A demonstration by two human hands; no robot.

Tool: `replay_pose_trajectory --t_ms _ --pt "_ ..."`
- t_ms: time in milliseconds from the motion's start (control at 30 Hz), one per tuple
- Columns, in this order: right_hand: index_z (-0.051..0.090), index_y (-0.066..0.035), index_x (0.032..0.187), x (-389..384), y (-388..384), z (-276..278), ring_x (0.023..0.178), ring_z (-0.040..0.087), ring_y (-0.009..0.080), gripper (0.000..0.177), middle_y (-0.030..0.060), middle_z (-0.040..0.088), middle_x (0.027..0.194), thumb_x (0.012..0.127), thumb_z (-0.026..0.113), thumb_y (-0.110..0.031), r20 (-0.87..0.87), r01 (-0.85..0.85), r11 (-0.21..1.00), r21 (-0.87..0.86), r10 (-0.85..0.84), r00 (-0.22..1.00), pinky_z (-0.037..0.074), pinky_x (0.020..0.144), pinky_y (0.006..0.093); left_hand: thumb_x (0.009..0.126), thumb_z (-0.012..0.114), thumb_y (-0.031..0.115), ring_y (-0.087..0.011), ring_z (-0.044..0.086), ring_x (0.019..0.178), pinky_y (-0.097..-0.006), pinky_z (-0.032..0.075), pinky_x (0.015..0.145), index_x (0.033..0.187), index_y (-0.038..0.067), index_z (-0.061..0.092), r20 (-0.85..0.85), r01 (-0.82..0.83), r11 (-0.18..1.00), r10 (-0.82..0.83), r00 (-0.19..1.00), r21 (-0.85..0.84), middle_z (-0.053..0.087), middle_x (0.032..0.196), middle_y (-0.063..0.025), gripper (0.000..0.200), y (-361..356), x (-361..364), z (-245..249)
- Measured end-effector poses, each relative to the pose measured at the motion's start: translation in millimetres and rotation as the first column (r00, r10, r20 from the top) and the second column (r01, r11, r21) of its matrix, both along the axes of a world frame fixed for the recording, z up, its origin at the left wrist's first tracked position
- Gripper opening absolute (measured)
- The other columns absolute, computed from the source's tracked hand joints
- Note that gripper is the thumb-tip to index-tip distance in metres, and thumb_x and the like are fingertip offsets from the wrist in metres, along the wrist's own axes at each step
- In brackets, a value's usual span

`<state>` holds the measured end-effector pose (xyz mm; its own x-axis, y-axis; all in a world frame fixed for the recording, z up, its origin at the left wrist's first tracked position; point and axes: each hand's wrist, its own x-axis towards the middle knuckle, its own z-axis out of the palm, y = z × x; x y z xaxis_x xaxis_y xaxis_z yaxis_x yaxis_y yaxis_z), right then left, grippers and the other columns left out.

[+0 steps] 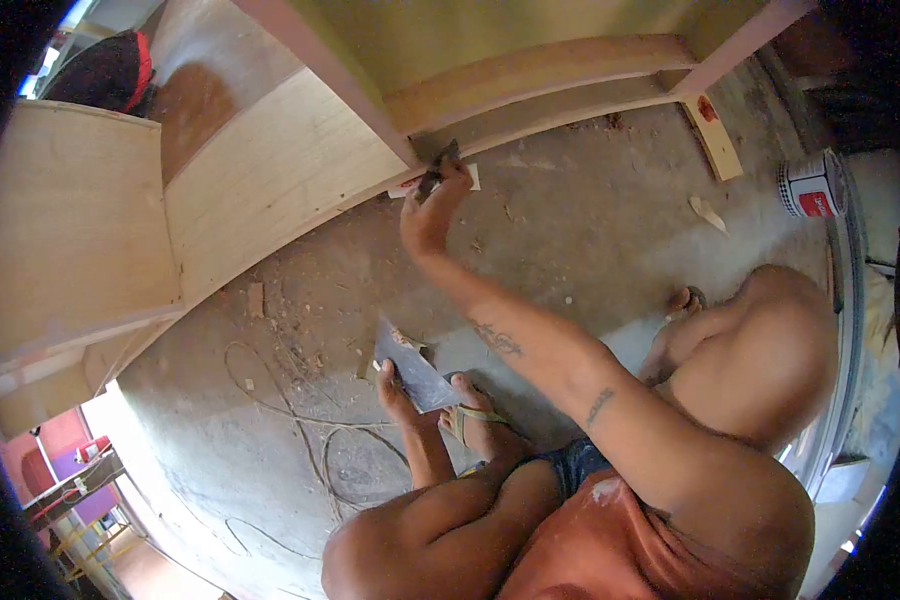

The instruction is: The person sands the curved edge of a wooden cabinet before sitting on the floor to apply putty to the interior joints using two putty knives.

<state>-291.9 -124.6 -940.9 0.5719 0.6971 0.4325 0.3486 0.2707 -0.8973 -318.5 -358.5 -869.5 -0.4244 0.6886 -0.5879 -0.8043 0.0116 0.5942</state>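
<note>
While my right hand (440,210) grips a dark scraper-like tool (434,181) near the wooden post's (362,100) foot, my left hand (398,395) holds a grey plate (422,376) over the floor (315,260); judgement: light, even tool pressure, plate level.

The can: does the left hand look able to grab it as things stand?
Probably not: the left hand is holding a grey plate, and the right forearm stretches across between it and the can.
</note>
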Motion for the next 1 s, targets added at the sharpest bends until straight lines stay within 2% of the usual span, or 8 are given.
replay_pose_trajectory --t_ms 400,467,533,667,733,833,900,1000 --pt "0.048 -0.004 0.108 58 -82 41 0.104 0.047 0.0312 0.038 0.0141 0.049 0.106 0.072 0.054 0.007 -0.106 -0.753 0.658 0.020 0.750 0.653 0.035 0.094 0.0369 0.086 0.048 0.022 -0.0169 0.061 0.073 -0.0305 0.050 0.065 0.097 0.005 0.056 0.177 -0.063 0.997 0.055 0.983 0.036 0.062 0.084 -0.0053 0.022 42 -20 -36" --pt "0.048 -0.005 0.107 57 -99 64 0.105 0.047 0.0308 0.038 0.0140 0.049 0.107 0.072 0.056 0.007 -0.098 -0.821 0.566 0.078 0.824 0.558 0.035 0.095 0.0365 0.087 0.047 0.023 -0.0153 0.061 0.081 -0.0303 0.050 0.071 0.098 0.004 0.055 0.306 0.075 0.907 -0.216 0.927 0.414 0.062 0.087 -0.0045 0.023 53 -32 -43" --pt "0.048 -0.006 0.107 53 -109 68 0.106 0.047 0.0304 0.038 0.0139 0.049 0.108 0.072 0.057 0.006 -0.091 -0.874 0.466 0.137 0.885 0.457 0.035 0.095 0.0360 0.087 0.048 0.024 -0.0166 0.061 0.082 -0.0305 0.051 0.071 0.099 0.004 0.055 0.274 -0.039 0.993 0.006 0.962 0.113 0.062 0.087 -0.0061 0.024 79 -17 -12" --pt "0.047 -0.008 0.109 69 -92 40 0.111 0.044 0.0278 0.043 0.0140 0.048 0.112 0.070 0.064 0.000 -0.220 -0.842 0.467 0.270 0.881 0.419 0.034 0.096 0.0357 0.084 0.054 0.025 -0.0172 0.059 0.078 -0.0279 0.049 0.066 0.103 0.001 0.053 -0.020 0.030 0.995 -0.028 0.999 0.100 0.059 0.090 -0.0075 0.031 79 -4 28" --pt "0.044 -0.008 0.115 104 -63 19 0.113 0.042 0.0251 0.045 0.0153 0.045 0.116 0.074 0.061 -0.002 0.262 -0.910 0.269 -0.315 0.946 0.190 0.032 0.098 0.0341 0.077 0.060 0.025 -0.0126 0.053 0.075 -0.0261 0.044 0.064 0.104 0.000 0.052 -0.411 0.351 0.931 -0.360 0.838 -0.100 0.056 0.088 -0.0036 0.038 55 -21 6" --pt "0.044 -0.003 0.115 126 -37 22 0.115 0.039 0.0319 0.038 0.0194 0.043 0.116 0.082 0.057 -0.017 0.062 -0.869 0.432 -0.242 0.901 0.430 0.032 0.097 0.0378 0.071 0.064 0.025 -0.0112 0.049 0.070 -0.0264 0.041 0.063 0.100 0.000 0.053 -0.437 0.472 0.875 -0.467 0.769 -0.104 0.054 0.082 -0.0008 0.040 61 -1 52" --pt "0.038 0.001 0.120 129 -11 0 0.116 0.038 0.0301 0.041 0.0183 0.042 0.119 0.080 0.047 0.000 -0.042 -0.336 0.929 -0.156 0.333 0.942 0.029 0.099 0.0361 0.072 0.062 0.025 -0.0148 0.054 0.071 -0.0283 0.044 0.065 0.099 0.000 0.054 -0.427 0.453 0.877 -0.476 0.769 -0.162 0.056 0.081 -0.0034 0.038 63 2 47" --pt "0.033 0.003 0.123 138 8 12 0.116 0.038 0.0294 0.047 0.0185 0.041 0.120 0.078 0.043 0.008 -0.159 -0.010 0.988 -0.155 -0.015 0.987 0.028 0.101 0.0351 0.072 0.060 0.026 -0.0192 0.059 0.075 -0.0315 0.048 0.068 0.099 -0.001 0.053 -0.319 0.412 0.908 -0.414 0.852 -0.078 0.059 0.085 -0.0077 0.039 53 3 35"
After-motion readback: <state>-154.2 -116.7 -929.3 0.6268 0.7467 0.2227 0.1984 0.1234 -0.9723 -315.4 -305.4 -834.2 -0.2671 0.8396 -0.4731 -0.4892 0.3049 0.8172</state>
